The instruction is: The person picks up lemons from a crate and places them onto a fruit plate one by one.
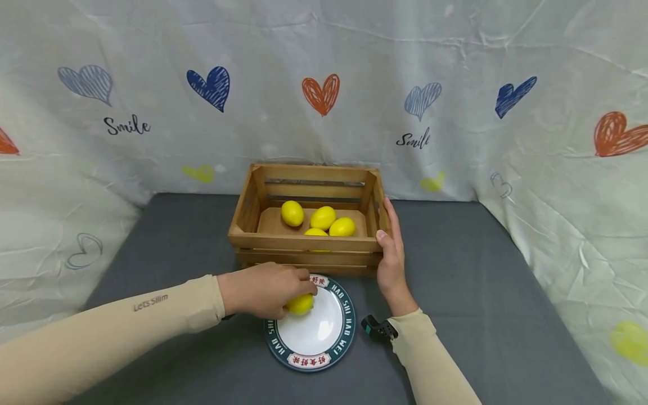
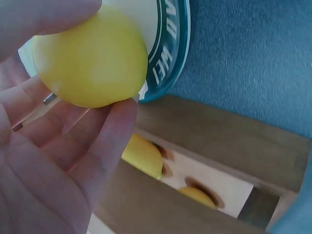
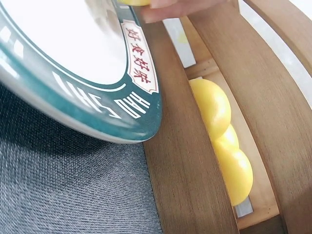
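My left hand (image 1: 268, 289) holds a yellow lemon (image 1: 301, 304) between thumb and fingers, over the upper left part of a plate. In the left wrist view the lemon (image 2: 95, 61) sits at the fingertips. The round plate (image 1: 324, 343) has a white middle and a dark green rim with lettering. Just behind it stands a slatted wooden crate (image 1: 309, 243) with several lemons (image 1: 323, 217) inside. Along the crate's right side lie the straight fingers of my right hand (image 1: 394, 264), its thumb touching the front corner. The right wrist view shows lemons (image 3: 212, 107) between the slats.
A dark grey cloth covers the table (image 1: 481, 292). Behind and at both sides hangs a pale curtain (image 1: 263, 124) printed with hearts and words. A black wrist strap (image 1: 379, 327) is by the right sleeve.
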Action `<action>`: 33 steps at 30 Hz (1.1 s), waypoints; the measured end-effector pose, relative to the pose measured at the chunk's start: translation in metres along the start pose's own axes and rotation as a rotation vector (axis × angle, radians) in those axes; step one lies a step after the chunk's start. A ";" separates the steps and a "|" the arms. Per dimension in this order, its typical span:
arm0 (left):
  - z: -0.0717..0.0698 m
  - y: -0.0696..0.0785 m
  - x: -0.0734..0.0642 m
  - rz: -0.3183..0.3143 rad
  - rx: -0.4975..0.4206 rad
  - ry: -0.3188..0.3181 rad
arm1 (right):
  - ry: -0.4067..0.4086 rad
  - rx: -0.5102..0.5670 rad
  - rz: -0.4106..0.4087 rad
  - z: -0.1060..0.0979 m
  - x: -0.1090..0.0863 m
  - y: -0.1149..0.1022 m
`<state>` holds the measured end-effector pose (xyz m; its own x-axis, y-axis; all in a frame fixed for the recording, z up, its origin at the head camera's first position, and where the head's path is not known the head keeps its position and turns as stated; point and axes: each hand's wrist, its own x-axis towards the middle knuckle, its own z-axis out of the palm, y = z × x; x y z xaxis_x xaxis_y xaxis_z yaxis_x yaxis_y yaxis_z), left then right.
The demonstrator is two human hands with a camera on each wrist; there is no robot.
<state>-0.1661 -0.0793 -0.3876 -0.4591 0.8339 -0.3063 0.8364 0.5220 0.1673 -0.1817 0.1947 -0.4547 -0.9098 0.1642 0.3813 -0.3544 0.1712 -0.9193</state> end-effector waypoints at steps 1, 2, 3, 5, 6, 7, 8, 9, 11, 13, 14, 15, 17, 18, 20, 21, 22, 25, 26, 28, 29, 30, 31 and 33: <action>0.001 0.000 0.001 0.001 0.001 -0.004 | 0.001 0.000 0.000 0.000 0.000 -0.001; 0.002 0.001 0.001 0.000 -0.003 -0.008 | 0.002 -0.005 -0.001 0.000 0.000 -0.001; 0.003 0.002 0.001 -0.002 -0.005 -0.012 | 0.001 -0.006 -0.002 0.000 0.000 -0.001; 0.004 0.003 0.002 -0.004 -0.003 -0.015 | 0.000 -0.009 -0.005 0.000 0.000 -0.002; 0.004 0.003 0.002 -0.005 -0.003 -0.015 | -0.001 -0.008 -0.007 0.001 0.000 -0.002; 0.004 0.003 0.001 -0.007 -0.001 -0.015 | -0.001 -0.011 -0.007 0.001 0.000 -0.002; 0.003 0.003 0.001 -0.012 -0.001 -0.015 | -0.001 -0.010 -0.008 0.001 0.001 -0.002; 0.003 0.004 0.001 -0.015 0.000 -0.015 | -0.001 -0.009 -0.008 0.001 0.001 -0.002; 0.002 0.004 0.001 -0.023 -0.005 -0.014 | 0.000 -0.010 -0.010 0.001 0.002 -0.002; 0.001 0.005 0.000 -0.032 -0.008 -0.015 | 0.000 -0.010 -0.013 0.001 0.002 -0.002; 0.000 0.006 0.000 -0.037 -0.011 -0.017 | 0.001 -0.008 -0.016 0.001 0.002 -0.002; -0.001 0.006 0.000 -0.042 -0.014 -0.020 | 0.001 -0.008 -0.018 0.001 0.002 -0.002; -0.001 0.008 -0.001 -0.051 -0.029 -0.027 | 0.003 -0.007 -0.019 0.000 0.001 -0.002; -0.002 0.009 -0.001 -0.053 -0.036 -0.029 | 0.005 -0.006 -0.017 0.000 0.000 -0.002; -0.003 0.011 -0.002 -0.052 -0.051 -0.029 | 0.005 -0.003 -0.013 0.000 -0.001 -0.001; -0.004 0.012 -0.003 -0.049 -0.056 -0.025 | 0.003 -0.001 -0.010 0.000 -0.002 -0.001; -0.006 0.013 -0.004 -0.043 -0.059 -0.019 | 0.000 0.001 -0.007 0.000 -0.003 0.000; -0.015 0.015 -0.007 -0.016 -0.071 0.004 | -0.006 0.000 -0.001 0.000 -0.004 0.001; -0.020 0.017 -0.008 -0.005 -0.083 0.011 | -0.006 0.000 0.000 0.000 -0.004 0.001; -0.033 0.019 -0.010 0.019 -0.110 0.027 | -0.002 -0.006 0.001 0.000 -0.004 0.001; -0.040 0.020 -0.010 0.030 -0.131 0.034 | 0.000 -0.010 0.000 0.000 -0.004 0.000; -0.048 0.021 -0.011 0.043 -0.147 0.044 | 0.001 -0.010 -0.004 0.000 -0.003 0.000; -0.056 0.022 -0.012 0.061 -0.160 0.055 | 0.000 -0.008 -0.008 0.000 -0.003 -0.001; -0.073 0.022 -0.013 0.092 -0.182 0.076 | -0.003 0.001 -0.014 0.000 -0.002 -0.002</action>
<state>-0.1639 -0.0658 -0.3115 -0.4105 0.8869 -0.2117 0.8110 0.4613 0.3599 -0.1796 0.1937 -0.4539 -0.9055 0.1593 0.3934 -0.3668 0.1726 -0.9141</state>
